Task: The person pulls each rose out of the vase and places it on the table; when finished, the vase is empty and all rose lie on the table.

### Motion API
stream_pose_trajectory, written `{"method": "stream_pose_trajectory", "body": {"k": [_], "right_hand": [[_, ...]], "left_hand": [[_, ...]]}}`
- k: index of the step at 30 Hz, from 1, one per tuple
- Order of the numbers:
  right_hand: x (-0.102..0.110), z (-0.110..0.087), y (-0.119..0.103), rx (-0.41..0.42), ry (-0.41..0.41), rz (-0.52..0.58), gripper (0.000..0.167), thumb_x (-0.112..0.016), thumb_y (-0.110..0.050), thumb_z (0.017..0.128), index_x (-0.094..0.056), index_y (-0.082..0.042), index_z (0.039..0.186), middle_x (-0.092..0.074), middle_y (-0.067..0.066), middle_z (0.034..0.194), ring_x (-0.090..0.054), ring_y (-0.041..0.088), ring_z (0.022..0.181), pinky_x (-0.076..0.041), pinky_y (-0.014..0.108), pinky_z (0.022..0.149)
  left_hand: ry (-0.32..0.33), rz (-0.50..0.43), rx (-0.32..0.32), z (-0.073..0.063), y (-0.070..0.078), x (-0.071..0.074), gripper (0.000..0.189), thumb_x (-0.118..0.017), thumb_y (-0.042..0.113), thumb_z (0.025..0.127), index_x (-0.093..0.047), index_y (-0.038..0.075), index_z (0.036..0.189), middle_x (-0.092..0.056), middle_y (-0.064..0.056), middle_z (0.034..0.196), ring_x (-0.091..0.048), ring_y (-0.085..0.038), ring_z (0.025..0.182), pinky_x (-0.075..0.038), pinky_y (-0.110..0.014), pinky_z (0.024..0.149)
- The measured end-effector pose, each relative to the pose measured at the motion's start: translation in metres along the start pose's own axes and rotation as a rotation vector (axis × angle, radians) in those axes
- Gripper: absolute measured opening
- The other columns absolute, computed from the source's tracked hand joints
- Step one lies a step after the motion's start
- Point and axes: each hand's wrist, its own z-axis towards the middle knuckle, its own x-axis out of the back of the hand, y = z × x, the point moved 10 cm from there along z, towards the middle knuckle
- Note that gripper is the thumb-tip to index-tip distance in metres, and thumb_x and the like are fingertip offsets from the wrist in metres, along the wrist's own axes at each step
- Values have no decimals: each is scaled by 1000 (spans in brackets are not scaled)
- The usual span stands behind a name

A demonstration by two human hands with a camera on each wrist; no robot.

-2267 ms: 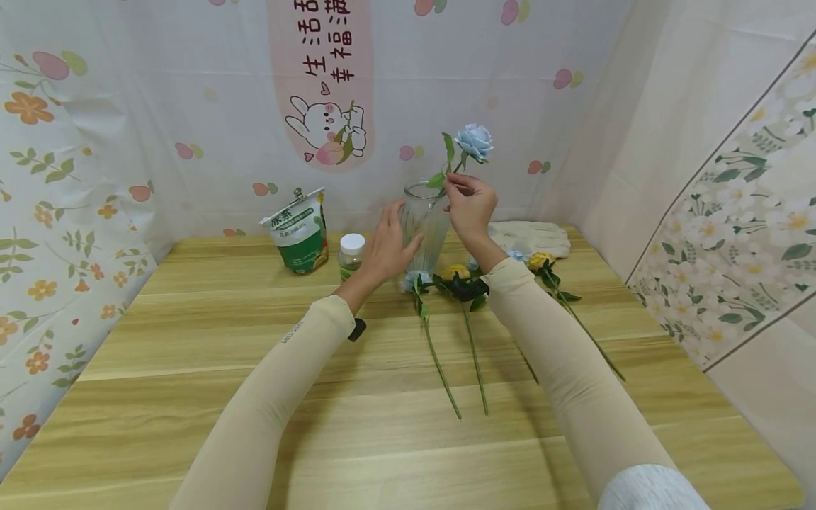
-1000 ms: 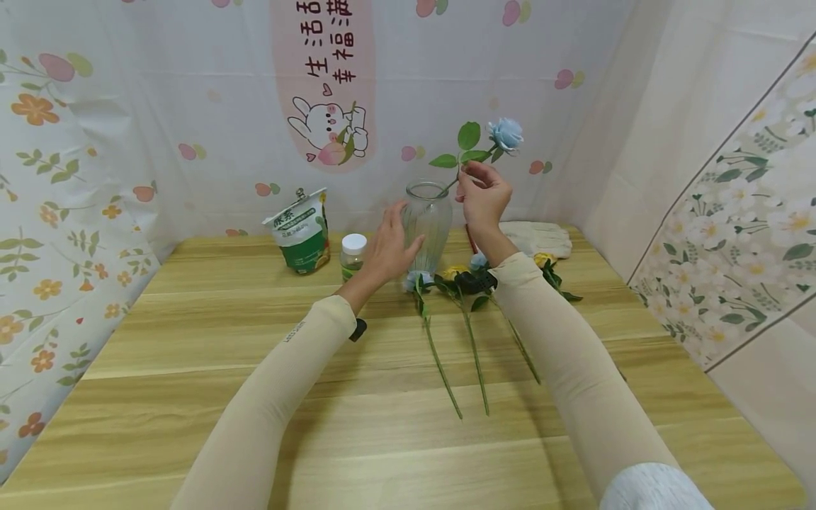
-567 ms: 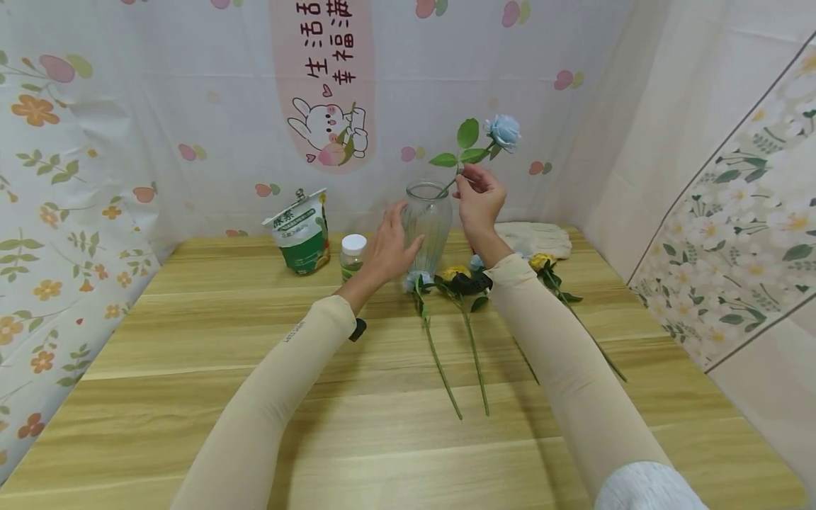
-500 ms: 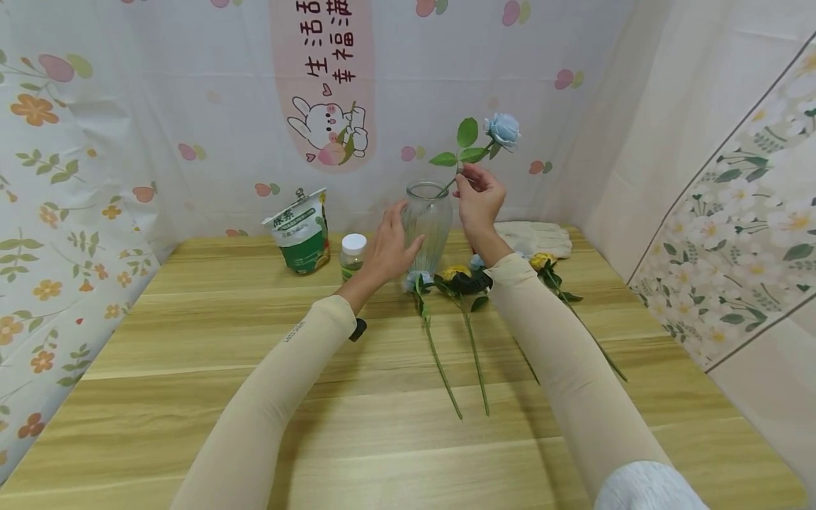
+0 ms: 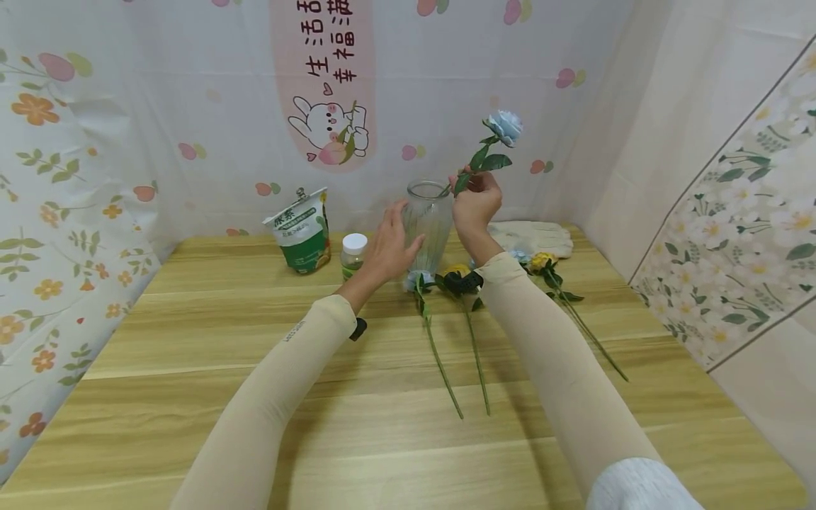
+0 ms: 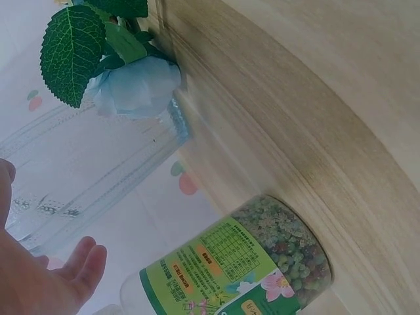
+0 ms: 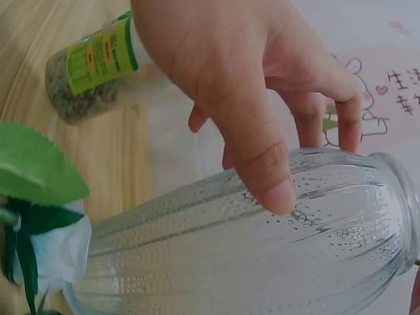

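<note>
My right hand (image 5: 479,207) pinches the stem of an artificial blue rose (image 5: 506,129) beside the mouth of a ribbed clear glass vase (image 5: 433,225). The bloom tilts up to the right, and the stem's lower part slants down to the vase rim. My left hand (image 5: 387,244) holds the vase from the left; in the right wrist view its thumb (image 7: 275,193) lies on the near side, the other fingers beyond. Another blue rose (image 6: 138,88) lies at the vase foot. Next to it, a yellow rose (image 5: 455,271) lies partly behind the right wrist camera.
A jar with a white lid (image 5: 353,245) stands just left of the vase, and a clipped green-and-white pouch (image 5: 306,241) farther left. White gloves (image 5: 538,238) lie at the back right. Another yellow rose (image 5: 543,261) rests on the wooden table (image 5: 255,312), stem toward the front.
The held rose has moved right and a little up from the earliest frame. Lately it has turned, its leaves swinging from left of the stem to the right. The left hand stays on the vase.
</note>
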Motion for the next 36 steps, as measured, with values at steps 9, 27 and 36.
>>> {"method": "stream_pose_trajectory", "body": {"k": [9, 27, 36], "right_hand": [[7, 0, 11, -122, 41, -17, 16, -79, 2, 81, -71, -2, 95, -72, 13, 89, -72, 19, 74, -53, 24, 52], [23, 12, 0, -192, 49, 37, 16, -79, -14, 83, -73, -1, 90, -71, 8, 86, -70, 21, 63, -55, 25, 53], [28, 24, -21, -154, 31, 34, 13, -79, -20, 83, -73, -8, 83, -74, 6, 88, -71, 16, 65, -51, 23, 50]], "left_hand": [[-12, 14, 11, 0, 0, -1, 73, -59, 40, 99, -18, 13, 154, -32, -12, 153, -56, -31, 114, -49, -40, 73], [-16, 12, 31, -2, -1, -3, 72, -59, 39, 99, -19, 15, 154, -32, -11, 154, -59, -31, 105, -48, -39, 66], [-44, -9, 46, -5, -8, -3, 71, -59, 37, 99, -19, 17, 155, -32, -13, 154, -54, -32, 117, -50, -42, 75]]}}
